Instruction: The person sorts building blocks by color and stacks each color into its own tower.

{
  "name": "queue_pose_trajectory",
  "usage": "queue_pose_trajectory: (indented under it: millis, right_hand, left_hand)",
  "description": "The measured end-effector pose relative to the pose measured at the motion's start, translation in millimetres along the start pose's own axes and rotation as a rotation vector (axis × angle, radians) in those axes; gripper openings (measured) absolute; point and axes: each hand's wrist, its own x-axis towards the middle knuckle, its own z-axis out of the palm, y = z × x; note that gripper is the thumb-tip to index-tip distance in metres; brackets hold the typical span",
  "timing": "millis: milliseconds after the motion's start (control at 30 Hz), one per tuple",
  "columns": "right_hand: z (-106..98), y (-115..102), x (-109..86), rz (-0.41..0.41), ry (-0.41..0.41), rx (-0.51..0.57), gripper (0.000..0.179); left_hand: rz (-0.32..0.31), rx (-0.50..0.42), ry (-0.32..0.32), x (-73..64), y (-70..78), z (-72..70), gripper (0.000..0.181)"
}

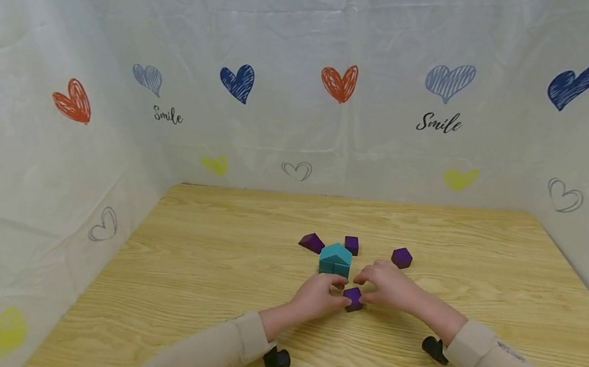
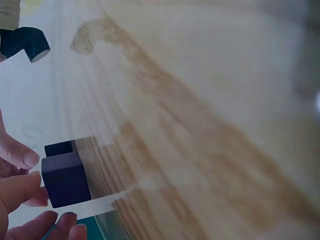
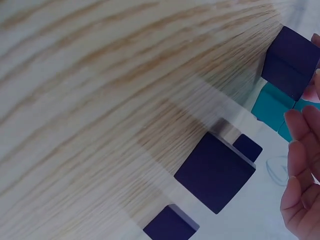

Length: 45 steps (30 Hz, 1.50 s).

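A purple block (image 1: pixel 353 299) lies between my two hands on the wooden table. My left hand (image 1: pixel 318 295) comes from its left, thumb at the block's side, the other fingers loosely bent and apart from the thumb. From the right reaches my right hand (image 1: pixel 390 285), its thumb near the block's right side and its index finger bent above. Just beyond the fingers stand teal blocks (image 1: pixel 336 258) set together with a peaked outline. In the left wrist view, fingertips meet near the upper edge of the purple block (image 2: pixel 66 179). The right wrist view shows the right-hand fingers (image 3: pixel 299 170) spread loosely.
Behind the teal blocks lie a slanted purple block (image 1: pixel 312 242) and a purple cube (image 1: pixel 351 245). Farther right is another purple block (image 1: pixel 401 257). Black wrist cameras (image 1: pixel 277 359) hang under both sleeves. A heart-printed sheet (image 1: pixel 331 138) encloses the table (image 1: pixel 188 257).
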Motion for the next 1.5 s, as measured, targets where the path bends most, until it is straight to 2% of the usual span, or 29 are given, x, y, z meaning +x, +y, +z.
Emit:
queue_pose_trajectory:
  millis: [233,467,1033,1233,1367,1500]
  right_hand:
    - [1,-2,3.4,0.053,-0.074,0.029,0.017]
    - [0,-8,3.8,0.105,-0.102,0.061,0.015]
    - [9,-38,10.5,0.269,-0.092,0.110,0.012]
    - [14,-46,14.4,0.266,-0.063,0.131,0.011]
    - [17,-50,16.5,0.249,-0.038,0.118,0.012]
    - [18,-53,18.6,0.266,-0.036,0.129,0.013]
  left_hand:
    - [-0.024,-0.007,-0.026,3.6,1.0,1.4,0.027]
    - [0.000,-0.025,-0.055,2.9,-0.7,-1.1,0.027]
    - [0.042,-0.117,-0.104,-5.1,-19.2,-14.7,0.022]
    - [0.061,-0.134,-0.130,-7.2,-28.1,-21.6,0.022]
    - [0.050,-0.137,-0.137,-8.3,-31.8,-25.5,0.023]
    - [0.037,-0.131,-0.143,-9.3,-33.8,-28.7,0.023]
